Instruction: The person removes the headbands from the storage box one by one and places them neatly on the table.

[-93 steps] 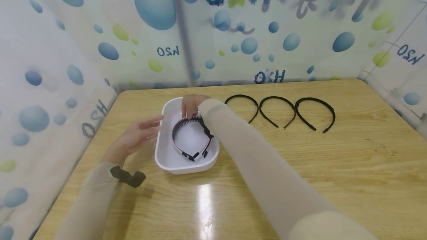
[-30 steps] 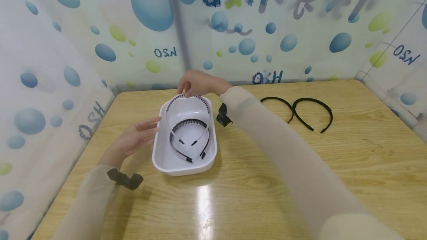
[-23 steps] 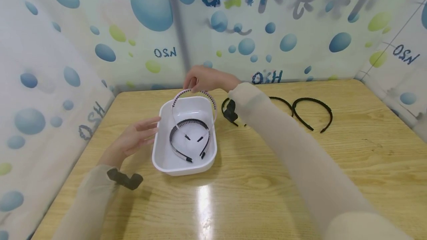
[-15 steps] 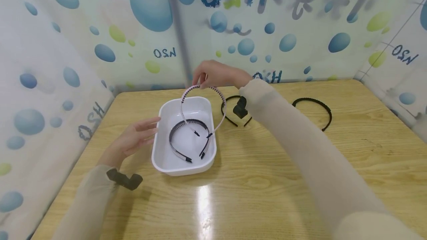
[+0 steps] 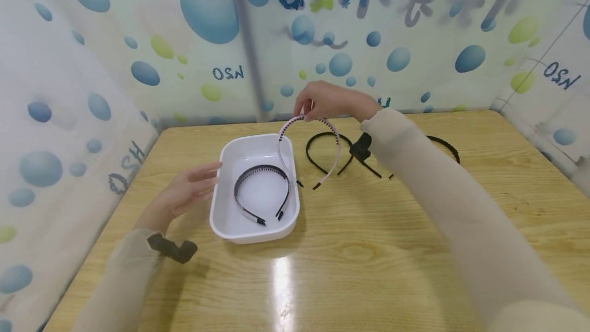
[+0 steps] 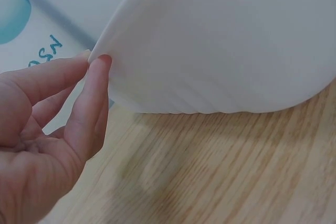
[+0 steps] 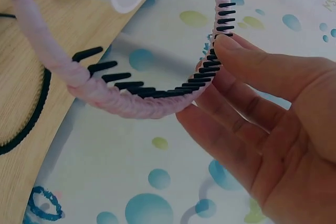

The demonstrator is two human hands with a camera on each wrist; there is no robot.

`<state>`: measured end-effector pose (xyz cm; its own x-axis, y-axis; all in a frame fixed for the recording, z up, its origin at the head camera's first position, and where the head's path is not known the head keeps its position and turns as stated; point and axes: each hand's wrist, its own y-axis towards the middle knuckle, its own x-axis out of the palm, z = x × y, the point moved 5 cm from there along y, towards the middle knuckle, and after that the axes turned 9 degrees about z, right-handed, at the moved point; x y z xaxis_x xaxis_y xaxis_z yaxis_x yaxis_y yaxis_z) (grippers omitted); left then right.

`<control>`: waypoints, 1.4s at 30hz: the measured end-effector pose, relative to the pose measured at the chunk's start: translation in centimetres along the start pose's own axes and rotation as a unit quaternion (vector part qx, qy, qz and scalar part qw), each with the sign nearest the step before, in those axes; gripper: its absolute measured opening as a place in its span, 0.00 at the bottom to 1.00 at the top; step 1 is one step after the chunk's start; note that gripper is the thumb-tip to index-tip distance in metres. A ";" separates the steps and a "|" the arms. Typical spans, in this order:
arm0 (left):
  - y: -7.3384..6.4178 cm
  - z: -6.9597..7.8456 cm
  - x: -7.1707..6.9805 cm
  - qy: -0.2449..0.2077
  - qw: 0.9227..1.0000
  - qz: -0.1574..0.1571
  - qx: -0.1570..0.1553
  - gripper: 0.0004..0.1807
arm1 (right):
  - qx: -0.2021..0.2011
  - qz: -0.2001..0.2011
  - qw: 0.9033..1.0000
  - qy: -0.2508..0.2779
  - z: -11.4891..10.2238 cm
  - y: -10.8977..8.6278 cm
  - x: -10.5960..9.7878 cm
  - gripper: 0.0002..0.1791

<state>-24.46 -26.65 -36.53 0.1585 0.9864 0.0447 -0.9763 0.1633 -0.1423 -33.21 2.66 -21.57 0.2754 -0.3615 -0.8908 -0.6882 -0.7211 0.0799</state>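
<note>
My right hand [image 5: 329,101] pinches a pale pink headband [image 7: 136,106] at the top of its arch, thumb on the inner side and fingers outside. Black comb teeth line its inside, and its black-tipped ends hang down at the right side of the white tub [image 5: 258,236]. My left hand [image 5: 186,188] has its fingers extended, fingertips right at the tub's left rim; the left wrist view shows them against the wall [image 6: 210,51]. Inside the tub lies a dark toothed headband [image 5: 238,183] with pale lower arms, its ends toward me.
Right of the tub on the wooden table [image 5: 369,270] lies a black headband [image 5: 309,152]. Farther right, my right forearm partly covers a second black headband [image 5: 371,169] and a third one [image 5: 449,146]. A patterned wall [image 5: 295,55] stands behind the table.
The right hand was down in the tub, then lifted the pink headband up and carried it right, past the tub's right rim. The left hand has stayed beside the tub.
</note>
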 end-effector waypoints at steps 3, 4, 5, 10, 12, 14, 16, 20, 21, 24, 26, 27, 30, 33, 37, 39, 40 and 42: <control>0.0 0.0 0.0 -0.003 1.000 0.003 -0.003 0.19 | 0.009 -0.004 1.000 -0.002 0.6 -0.6 -0.1 0.12; 0.0 0.0 0.0 -0.005 1.000 0.004 -0.003 0.19 | 0.010 -0.005 1.000 -0.004 0.8 -0.8 -0.1 0.12; 0.0 0.0 0.0 -0.006 1.000 0.005 -0.004 0.19 | 0.013 -0.007 1.000 -0.004 1.1 -1.0 0.0 0.12; 0.0 0.0 0.0 -0.007 1.000 -0.005 0.001 0.20 | 0.016 -0.013 1.000 0.000 2.4 -2.1 0.4 0.12; 0.1 0.1 0.1 -0.009 1.000 -0.008 0.003 0.20 | 0.015 -0.014 1.000 0.002 2.9 -2.5 0.8 0.12; 0.2 0.1 0.1 -0.012 1.000 -0.007 0.002 0.20 | 0.020 -0.018 1.000 0.008 3.5 -2.9 1.2 0.12; 0.2 0.2 0.1 -0.017 1.000 -0.008 0.003 0.20 | 0.026 -0.022 0.999 0.013 4.0 -3.2 1.7 0.12; 0.2 0.2 0.2 -0.021 1.000 -0.014 0.007 0.19 | 0.031 -0.027 0.999 0.024 4.6 -3.7 2.6 0.12; 0.1 0.2 0.2 -0.021 1.000 -0.015 0.008 0.19 | 0.030 -0.026 0.999 0.027 4.8 -3.8 2.8 0.12; 0.1 0.2 0.2 -0.019 1.000 -0.016 0.007 0.19 | 0.027 -0.028 0.999 0.037 5.0 -4.0 3.3 0.11; 0.0 0.3 0.2 -0.021 1.000 -0.010 0.003 0.19 | 0.024 -0.031 0.998 0.043 5.2 -4.1 3.7 0.11; 0.0 0.3 0.2 -0.021 1.000 -0.008 0.001 0.19 | 0.023 -0.034 0.998 0.046 5.3 -4.1 3.9 0.11; 0.0 0.3 0.3 -0.027 1.000 -0.008 -0.004 0.19 | 0.030 -0.043 0.997 0.053 5.7 -4.2 4.6 0.12; 0.0 0.3 0.3 -0.032 0.999 -0.014 -0.002 0.19 | 0.039 -0.051 0.996 0.060 6.1 -4.3 5.3 0.12; 0.0 0.3 0.3 -0.032 0.999 -0.018 0.000 0.19 | 0.042 -0.056 0.995 0.069 6.3 -4.5 5.9 0.12; 0.0 0.2 0.2 -0.030 0.999 -0.015 -0.003 0.20 | 0.040 -0.060 0.995 0.074 6.3 -4.5 6.2 0.12; 0.1 0.1 0.2 -0.030 0.999 -0.015 -0.004 0.20 | 0.042 -0.062 0.994 0.075 6.3 -4.6 6.4 0.12; 0.2 0.0 0.1 -0.030 0.999 -0.015 -0.005 0.20 | 0.046 -0.068 0.994 0.075 6.2 -4.6 6.6 0.12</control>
<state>-24.61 -26.48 -36.51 0.1773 0.9782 0.1084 -0.9697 0.1924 -0.1507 -32.39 7.27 -30.64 0.4629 -0.3536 -0.8128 -0.6944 -0.7146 -0.0846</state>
